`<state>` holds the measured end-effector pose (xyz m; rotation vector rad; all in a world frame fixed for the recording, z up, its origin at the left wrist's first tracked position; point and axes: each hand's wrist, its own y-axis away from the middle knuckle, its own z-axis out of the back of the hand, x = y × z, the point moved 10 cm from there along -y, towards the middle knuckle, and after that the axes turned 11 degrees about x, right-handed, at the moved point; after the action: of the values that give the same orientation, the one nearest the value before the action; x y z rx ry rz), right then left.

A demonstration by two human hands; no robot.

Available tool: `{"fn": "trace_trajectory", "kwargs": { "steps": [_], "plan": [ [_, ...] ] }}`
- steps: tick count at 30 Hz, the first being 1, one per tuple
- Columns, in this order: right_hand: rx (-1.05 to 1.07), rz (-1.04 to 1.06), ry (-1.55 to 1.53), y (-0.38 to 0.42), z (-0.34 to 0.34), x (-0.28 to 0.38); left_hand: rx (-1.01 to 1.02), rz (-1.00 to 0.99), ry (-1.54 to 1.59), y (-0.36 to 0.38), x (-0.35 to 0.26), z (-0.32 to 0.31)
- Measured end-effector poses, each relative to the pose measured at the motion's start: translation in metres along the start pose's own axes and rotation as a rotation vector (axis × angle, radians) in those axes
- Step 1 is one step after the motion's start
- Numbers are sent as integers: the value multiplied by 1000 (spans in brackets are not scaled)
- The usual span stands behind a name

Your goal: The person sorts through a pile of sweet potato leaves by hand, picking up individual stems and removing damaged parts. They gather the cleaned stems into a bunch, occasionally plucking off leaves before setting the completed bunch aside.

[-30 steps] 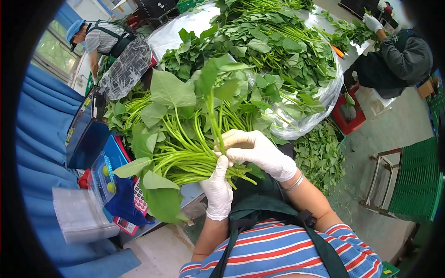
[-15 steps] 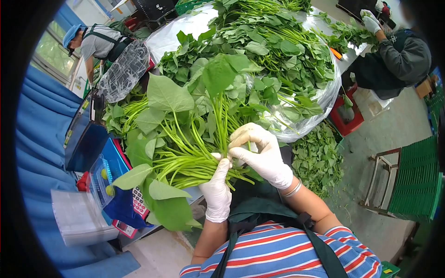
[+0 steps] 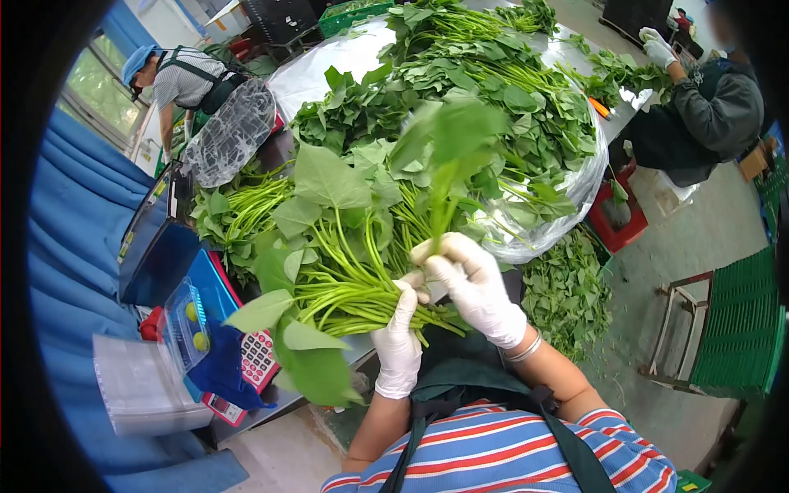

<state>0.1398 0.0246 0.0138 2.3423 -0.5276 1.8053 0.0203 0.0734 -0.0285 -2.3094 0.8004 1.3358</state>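
Note:
My left hand (image 3: pixel 400 341), in a white glove, is wrapped round a thick bunch of green leafy stems (image 3: pixel 349 292), its thumb on top near the cut ends. Just right of it, my right hand (image 3: pixel 477 287), also gloved, pinches a few leafy stems (image 3: pixel 444 197) that stand upright, their leaves blurred. Behind both hands a large heap of leafy greens (image 3: pixel 485 90) lies on clear plastic (image 3: pixel 588 193). Another bundle of greens (image 3: pixel 246 205) rests to the left of the held bunch.
A person (image 3: pixel 193 82) bends at the upper left; another person (image 3: pixel 715 111) stands at the right. A calculator (image 3: pixel 257 359), a clear plastic box (image 3: pixel 187 324) and a dark screen (image 3: pixel 160 238) are at left. A red stool (image 3: pixel 620 222) and green rack (image 3: pixel 735 320) stand at right.
My right hand has lifted slightly away from the bunch with upright stems in its fingers. The held bunch and my left hand have shifted a little right and down in view.

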Motion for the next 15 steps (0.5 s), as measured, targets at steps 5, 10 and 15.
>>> {"fn": "trace_trajectory", "kwargs": {
  "steps": [5,10,15],
  "plan": [
    [68,189,161,9,13,54,48,17,232,-4,-3,-10],
    [502,-30,481,10,-27,18,248,14,236,-4,-2,-27],
    [489,-38,503,12,-21,-10,179,8,215,2,6,-21]
  ]
}}
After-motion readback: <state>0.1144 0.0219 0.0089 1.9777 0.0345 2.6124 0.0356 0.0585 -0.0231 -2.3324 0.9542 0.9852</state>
